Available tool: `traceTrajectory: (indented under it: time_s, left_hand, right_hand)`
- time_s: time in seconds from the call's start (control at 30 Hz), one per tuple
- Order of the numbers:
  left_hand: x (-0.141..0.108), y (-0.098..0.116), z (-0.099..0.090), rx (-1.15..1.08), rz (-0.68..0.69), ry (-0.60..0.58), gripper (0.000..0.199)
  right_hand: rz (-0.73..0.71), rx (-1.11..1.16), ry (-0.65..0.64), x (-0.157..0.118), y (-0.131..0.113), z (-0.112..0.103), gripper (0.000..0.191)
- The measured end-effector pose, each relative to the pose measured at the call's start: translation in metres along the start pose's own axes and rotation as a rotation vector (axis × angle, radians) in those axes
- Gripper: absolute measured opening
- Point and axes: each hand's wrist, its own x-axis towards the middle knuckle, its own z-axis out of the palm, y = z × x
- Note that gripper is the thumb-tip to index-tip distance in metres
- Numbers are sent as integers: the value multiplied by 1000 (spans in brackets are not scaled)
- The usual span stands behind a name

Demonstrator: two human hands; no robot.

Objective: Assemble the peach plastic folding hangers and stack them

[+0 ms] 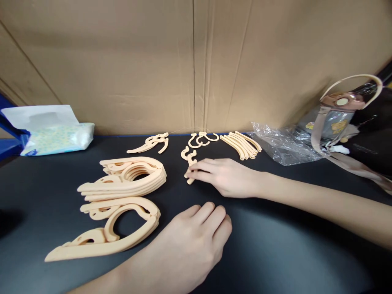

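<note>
My right hand [229, 176] reaches across the table with its fingertips pinched on a small cream plastic hanger piece [192, 157]. A curved cream piece [184, 153] lies just beyond those fingers. Nearer to me, my left hand [196, 241] is closed, knuckles up; its curled fingertips and anything in them are hidden. To its left lie two stacks of folded cream plastic hangers, a far stack [147, 188] and a near stack [131, 243]. At the back are loose hanger hooks [196, 145], a bundle of slim curved bars [240, 145] and a few jumbled hanger parts [150, 143].
A tissue pack [61, 136] rests at the back left. On the right are crumpled clear plastic [283, 145], a bottle [339, 118] with a carrying strap [318, 128] and a black bag [373, 139]. A cardboard wall [137, 69] rises behind the black table [275, 245].
</note>
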Motion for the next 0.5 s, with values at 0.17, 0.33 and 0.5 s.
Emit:
traceTrajectory:
  time_s: [0.17,0.33,0.5]
  left_hand:
    - [-1,3,1,39,16,27,23]
    - [2,6,-3,85,32,141,25]
    - [7,8,-1,69,-164,228,33]
  right_hand:
    - [25,20,-39,-44,-25,-10,45]
    - [47,65,-9,-80,-46,-17,39]
    - [104,320,23,-90,-61,-27,41]
